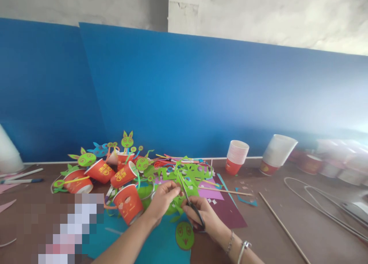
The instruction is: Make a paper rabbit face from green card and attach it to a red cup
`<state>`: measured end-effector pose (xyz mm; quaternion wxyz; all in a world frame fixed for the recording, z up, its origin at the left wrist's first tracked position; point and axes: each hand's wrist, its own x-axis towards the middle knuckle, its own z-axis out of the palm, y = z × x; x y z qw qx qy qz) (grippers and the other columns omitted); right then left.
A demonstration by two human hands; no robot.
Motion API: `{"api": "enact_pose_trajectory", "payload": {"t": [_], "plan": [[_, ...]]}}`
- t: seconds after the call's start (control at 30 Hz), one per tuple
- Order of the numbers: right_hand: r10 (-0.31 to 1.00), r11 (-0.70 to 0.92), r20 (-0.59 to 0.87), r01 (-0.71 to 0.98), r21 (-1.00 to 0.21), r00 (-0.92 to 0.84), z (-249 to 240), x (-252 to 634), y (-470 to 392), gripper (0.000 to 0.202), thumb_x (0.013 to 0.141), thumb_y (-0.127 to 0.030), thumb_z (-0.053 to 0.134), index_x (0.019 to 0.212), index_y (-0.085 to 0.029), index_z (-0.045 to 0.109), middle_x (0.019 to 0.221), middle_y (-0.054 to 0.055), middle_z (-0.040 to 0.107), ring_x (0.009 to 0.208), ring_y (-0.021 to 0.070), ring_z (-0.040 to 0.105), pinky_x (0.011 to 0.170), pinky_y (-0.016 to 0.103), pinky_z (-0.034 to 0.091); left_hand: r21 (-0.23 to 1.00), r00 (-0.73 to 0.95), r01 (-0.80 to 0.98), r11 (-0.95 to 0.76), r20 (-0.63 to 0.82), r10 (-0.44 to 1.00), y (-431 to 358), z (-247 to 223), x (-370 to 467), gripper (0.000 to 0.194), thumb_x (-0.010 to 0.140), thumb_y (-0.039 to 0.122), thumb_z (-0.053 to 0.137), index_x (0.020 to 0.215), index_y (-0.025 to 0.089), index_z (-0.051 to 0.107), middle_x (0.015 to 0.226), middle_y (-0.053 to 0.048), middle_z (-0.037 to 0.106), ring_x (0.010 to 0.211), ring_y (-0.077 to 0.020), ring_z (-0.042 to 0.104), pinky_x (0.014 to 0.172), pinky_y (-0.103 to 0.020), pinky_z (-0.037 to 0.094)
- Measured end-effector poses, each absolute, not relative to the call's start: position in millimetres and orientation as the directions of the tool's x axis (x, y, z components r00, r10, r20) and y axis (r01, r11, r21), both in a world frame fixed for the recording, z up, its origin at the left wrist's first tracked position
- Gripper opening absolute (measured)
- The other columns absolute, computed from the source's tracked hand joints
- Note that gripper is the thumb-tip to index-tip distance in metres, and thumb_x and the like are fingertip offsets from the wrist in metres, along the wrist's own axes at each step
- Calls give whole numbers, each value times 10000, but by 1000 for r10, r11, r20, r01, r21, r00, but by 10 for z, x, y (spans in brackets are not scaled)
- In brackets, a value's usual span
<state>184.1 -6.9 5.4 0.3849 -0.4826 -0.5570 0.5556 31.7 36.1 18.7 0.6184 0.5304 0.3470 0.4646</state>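
Note:
My right hand (198, 212) is closed around a pair of scissors (197, 214) with dark handles, its blades pointing up and away from me. To the left of the blades, my left hand (165, 197) is closed in a pinch; whatever is between its fingertips is too small to make out. Beneath and beyond both hands lies a heap of green paper scraps (188, 172). A round green paper face (184, 236) with drawn eyes and mouth rests on the blue sheet (161, 245), just below my right hand.
Red paper cups (128, 204) with green paper animal faces crowd the left side. Stacked cups (237, 156) and a taller stack (277, 154) stand at the back right. A thin wooden stick (283, 227) and a cable (319, 206) lie on the right. A blue panel (201, 95) borders the table.

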Motion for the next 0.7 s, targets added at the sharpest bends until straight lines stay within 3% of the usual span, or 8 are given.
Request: {"api": "enact_pose_trajectory", "payload": {"t": [0.3,0.47,0.7], "plan": [[963,-91,-119,125,-988,-244,75,1857,-65,288,715,-430,653,707,-159,555,368,-102,410,306,37,313,323,165,220,980,344,-201,12,59,937,346,267,287,205,664,352,676,613,169,601,655,-23,648,661,-153,562,673,-257,399],[955,-133,-149,81,-988,-257,106,1863,-101,347,687,-471,673,796,-157,572,424,-84,481,335,45,371,337,162,244,982,365,-188,20,51,930,344,259,284,181,661,331,673,616,172,599,646,-18,649,649,-149,560,665,-254,391],[957,-90,-119,122,-988,-263,44,1873,-68,296,723,-440,650,731,-156,565,374,-100,417,306,36,315,314,159,226,980,373,-196,34,43,927,354,252,278,199,653,336,690,595,175,591,648,-21,660,650,-152,566,665,-255,392]]}}
